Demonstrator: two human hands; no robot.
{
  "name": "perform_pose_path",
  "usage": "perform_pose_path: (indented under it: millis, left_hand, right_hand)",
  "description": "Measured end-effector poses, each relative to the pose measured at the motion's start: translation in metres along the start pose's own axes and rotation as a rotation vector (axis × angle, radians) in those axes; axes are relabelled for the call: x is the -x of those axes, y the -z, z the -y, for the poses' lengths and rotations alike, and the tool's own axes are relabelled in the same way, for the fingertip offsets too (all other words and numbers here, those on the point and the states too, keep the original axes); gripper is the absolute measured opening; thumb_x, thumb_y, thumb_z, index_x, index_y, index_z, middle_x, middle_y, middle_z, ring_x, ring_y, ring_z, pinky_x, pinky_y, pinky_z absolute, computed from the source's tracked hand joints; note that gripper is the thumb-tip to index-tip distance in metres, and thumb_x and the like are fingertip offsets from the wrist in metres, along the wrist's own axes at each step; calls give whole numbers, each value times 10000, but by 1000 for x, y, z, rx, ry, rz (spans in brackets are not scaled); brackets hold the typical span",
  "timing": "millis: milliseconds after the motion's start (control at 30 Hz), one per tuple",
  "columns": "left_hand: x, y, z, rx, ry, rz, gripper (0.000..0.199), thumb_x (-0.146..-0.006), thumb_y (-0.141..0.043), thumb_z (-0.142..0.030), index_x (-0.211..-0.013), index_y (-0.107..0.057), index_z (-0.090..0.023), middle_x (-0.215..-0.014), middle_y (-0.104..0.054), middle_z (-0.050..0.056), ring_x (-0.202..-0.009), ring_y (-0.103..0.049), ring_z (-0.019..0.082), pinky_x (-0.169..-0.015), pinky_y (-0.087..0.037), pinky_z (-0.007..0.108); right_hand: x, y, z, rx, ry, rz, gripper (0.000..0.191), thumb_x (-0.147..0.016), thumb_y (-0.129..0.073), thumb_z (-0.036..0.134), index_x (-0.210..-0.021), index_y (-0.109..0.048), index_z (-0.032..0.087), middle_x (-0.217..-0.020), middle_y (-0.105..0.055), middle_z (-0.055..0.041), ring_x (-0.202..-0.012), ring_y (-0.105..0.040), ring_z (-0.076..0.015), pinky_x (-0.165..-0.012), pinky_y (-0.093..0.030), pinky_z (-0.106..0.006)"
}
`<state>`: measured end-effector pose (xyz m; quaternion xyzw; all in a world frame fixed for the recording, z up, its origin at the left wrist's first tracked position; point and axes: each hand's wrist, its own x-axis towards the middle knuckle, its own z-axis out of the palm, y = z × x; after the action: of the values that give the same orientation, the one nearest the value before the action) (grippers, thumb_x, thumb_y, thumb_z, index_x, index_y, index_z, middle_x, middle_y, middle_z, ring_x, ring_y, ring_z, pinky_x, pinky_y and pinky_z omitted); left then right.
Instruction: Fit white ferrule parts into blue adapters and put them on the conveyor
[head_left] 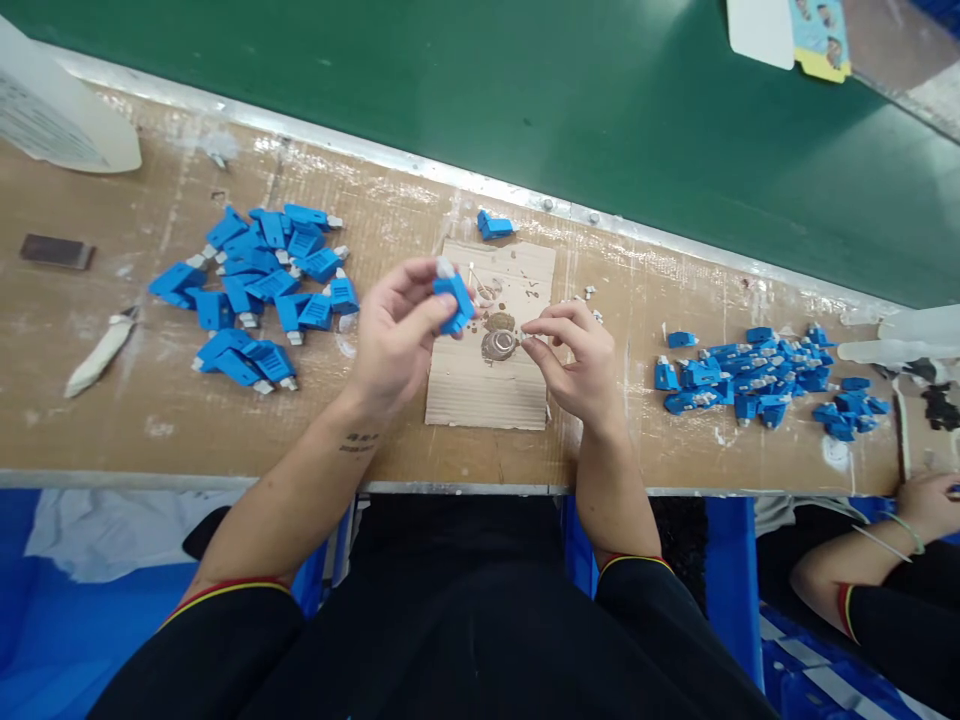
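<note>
The left hand (394, 345) pinches a blue piece (454, 304) between the thumb and the bent fingers. The piece is raised over the upper left part of a cardboard sheet (487, 400). Its long axis runs steeply, with the white tip (445, 268) at the far end, directed away from the body and slightly to the left. The blue body extends from that tip toward the person and slightly to the right.

The right hand (581, 360) is to the right of the piece and slightly nearer the body. Its thumb and forefinger tips are close together; whether they grip a small part cannot be told. The governing relation is the sideways gap between these fingertips and the white tip: the tip is to the left of them and farther from the body. The left hand is the nearer to the piece, being in contact with it; the right hand is apart from it.

A wet patch (499, 346) on the sheet is between the hands, just beside the right fingertips. Small white bits (589, 292) are beyond the right hand. A single blue part (495, 226) is at the far edge of the sheet. Farther out, one blue pile (255, 262) is on the left and another blue heap (776, 365) is on the right.
</note>
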<state>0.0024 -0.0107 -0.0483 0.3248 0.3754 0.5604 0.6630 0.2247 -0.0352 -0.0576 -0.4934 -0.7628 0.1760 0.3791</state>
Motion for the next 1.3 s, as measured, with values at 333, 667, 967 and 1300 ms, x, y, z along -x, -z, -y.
perform_pose_path:
  millis: [333,667,967,1300]
  left_hand:
    - [-9,11,-15,103,33,-173,182,-834,-782,-184,-940,-666,-275,-831,-738,-16,-790,-751,165,-598,-506,248]
    - [-6,6,-18,77,97,-223,192,-832,-783,-187,-967,-670,-265,-837,-734,19,-837,-756,209,-600,-530,263]
    - [-6,6,-16,75,21,-138,162,-809,-737,-162,-927,-683,-258,-849,-750,12,-807,-725,186,-606,-514,265]
    - [17,-13,10,82,199,220,367,-735,-924,-248,-1049,-747,-182,-931,-761,51,-819,-760,192,-702,-616,289]
  right_hand:
    - [2,1,-9,212,43,178,161,-1040,-637,288,-1017,-796,277,-943,-697,-48,-908,-645,-216,-800,-528,-380]
    - [1,1,-7,255,35,198,174,-1043,-631,282,-1003,-799,264,-929,-703,-54,-891,-650,-212,-789,-535,-376]
    - [0,7,-1,157,47,47,120,-1026,-670,298,-991,-783,279,-905,-695,-30,-825,-655,-189,-727,-547,-370]
    - [2,2,-3,-503,22,-349,114,-1002,-728,444,-1055,-725,344,-901,-572,12,-717,-572,-138,-622,-485,-325]
